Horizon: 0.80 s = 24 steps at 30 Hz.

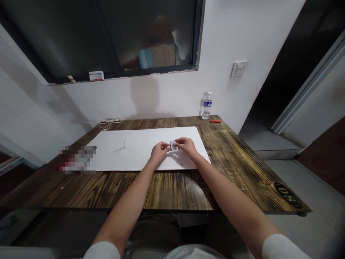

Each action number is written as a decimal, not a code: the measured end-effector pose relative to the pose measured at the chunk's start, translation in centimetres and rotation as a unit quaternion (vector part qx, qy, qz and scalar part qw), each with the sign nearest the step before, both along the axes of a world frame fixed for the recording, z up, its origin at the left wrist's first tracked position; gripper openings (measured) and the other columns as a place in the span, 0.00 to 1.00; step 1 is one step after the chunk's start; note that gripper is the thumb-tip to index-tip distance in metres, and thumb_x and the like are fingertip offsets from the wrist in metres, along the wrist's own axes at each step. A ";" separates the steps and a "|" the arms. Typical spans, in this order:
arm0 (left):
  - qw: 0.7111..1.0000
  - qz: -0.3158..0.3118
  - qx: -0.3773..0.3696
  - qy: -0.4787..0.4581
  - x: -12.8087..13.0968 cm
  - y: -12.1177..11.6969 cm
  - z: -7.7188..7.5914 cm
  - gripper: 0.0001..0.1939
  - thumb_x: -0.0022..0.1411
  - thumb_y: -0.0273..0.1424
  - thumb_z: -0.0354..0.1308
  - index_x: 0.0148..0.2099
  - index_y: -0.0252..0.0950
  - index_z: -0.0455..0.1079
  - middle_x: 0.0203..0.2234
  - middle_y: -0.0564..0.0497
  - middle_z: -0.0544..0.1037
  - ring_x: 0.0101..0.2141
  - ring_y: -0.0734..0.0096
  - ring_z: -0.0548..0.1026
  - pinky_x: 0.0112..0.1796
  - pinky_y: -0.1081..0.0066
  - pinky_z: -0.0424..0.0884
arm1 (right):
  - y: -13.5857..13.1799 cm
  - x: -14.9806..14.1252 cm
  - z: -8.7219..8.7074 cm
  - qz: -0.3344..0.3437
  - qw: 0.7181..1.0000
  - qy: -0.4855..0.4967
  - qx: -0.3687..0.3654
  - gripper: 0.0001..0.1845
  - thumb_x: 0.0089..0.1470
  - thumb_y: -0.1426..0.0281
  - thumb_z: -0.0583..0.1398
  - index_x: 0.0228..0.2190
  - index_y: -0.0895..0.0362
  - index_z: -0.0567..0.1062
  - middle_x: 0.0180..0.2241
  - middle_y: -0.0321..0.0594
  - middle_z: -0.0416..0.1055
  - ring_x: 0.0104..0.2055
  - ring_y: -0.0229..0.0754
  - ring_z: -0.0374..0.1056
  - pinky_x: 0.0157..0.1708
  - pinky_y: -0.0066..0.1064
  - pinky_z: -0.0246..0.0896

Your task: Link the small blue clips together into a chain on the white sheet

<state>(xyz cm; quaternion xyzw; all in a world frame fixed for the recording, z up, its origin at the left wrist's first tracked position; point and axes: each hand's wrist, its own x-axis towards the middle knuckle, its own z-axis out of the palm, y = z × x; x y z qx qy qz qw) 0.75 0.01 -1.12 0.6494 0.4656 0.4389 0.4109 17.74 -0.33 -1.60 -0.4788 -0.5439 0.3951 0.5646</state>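
Observation:
Between my two hands is a small whitish-grey piece (173, 145) with dark marks, too small for me to tell its kind. My left hand (159, 153) pinches its left edge with thumb and fingers. From the other side, my right hand (185, 145) grips it between thumb and fingertips. Both hands are just above the right part of a white board (145, 140) that lies on the table, and their shadows fall on it. Thin dark lines meeting at one point (124, 147) show on the board's left part; I cannot tell whether they are drawn or a thin object.
The dark wooden table (231, 172) stands against a white wall. A water bottle (206, 105) and a red stick-like thing (215, 121) are at the back right. A coiled white cord (109, 123) lies at the back left. A blurred patch (81, 160) covers something at the board's left end.

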 end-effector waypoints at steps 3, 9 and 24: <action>1.000 -0.005 -0.005 0.003 0.1 -0.1 0.0 0.11 0.48 0.34 0.62 0.35 0.35 0.71 0.27 0.50 0.77 0.30 0.69 0.75 0.32 0.71 0.67 | 0.2 0.2 -0.3 -0.022 0.999 -0.041 -0.002 0.15 0.38 0.67 0.66 0.32 0.60 0.78 0.25 0.39 0.76 0.25 0.38 0.70 0.26 0.28 0.63; 0.999 -0.033 -0.003 0.028 0.2 -0.3 0.0 0.11 0.51 0.37 0.59 0.33 0.35 0.72 0.27 0.49 0.78 0.30 0.68 0.75 0.32 0.71 0.68 | 0.8 0.8 -1.1 -0.030 0.991 -0.132 -0.023 0.14 0.40 0.67 0.66 0.33 0.58 0.79 0.29 0.40 0.78 0.32 0.41 0.72 0.32 0.27 0.64; 0.998 -0.001 0.023 0.061 -0.3 -0.1 -0.1 0.11 0.53 0.38 0.57 0.31 0.36 0.73 0.31 0.47 0.79 0.34 0.67 0.76 0.35 0.70 0.72 | -0.5 2.0 0.6 -0.089 0.922 -0.376 0.018 0.13 0.56 0.66 0.56 0.37 0.55 0.79 0.40 0.40 0.77 0.42 0.42 0.70 0.42 0.29 0.59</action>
